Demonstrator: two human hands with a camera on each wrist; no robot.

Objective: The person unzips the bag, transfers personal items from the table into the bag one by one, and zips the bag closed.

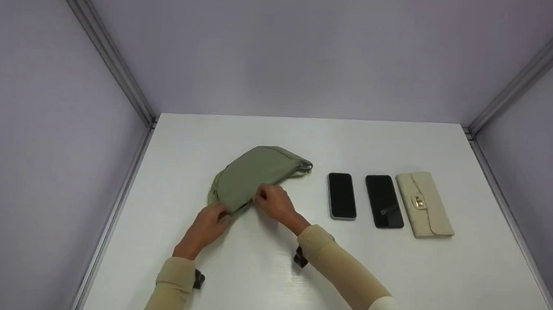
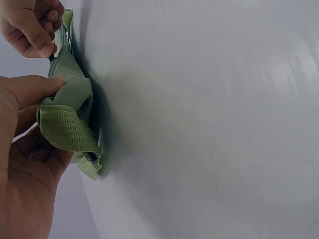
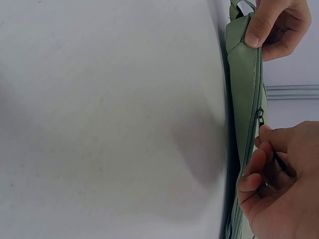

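At the left of the white table (image 1: 442, 283) we see the left hand (image 1: 209, 226) pinching the near end of the green sling bag (image 1: 250, 175), thumb pressed on its webbing strap (image 2: 65, 130). Just right, the right hand (image 1: 275, 202) has its fingers closed on the bag's zipper pull (image 3: 259, 117). Further right, well apart, lie two black phones (image 1: 342, 195) and a cream wallet (image 1: 424, 204).
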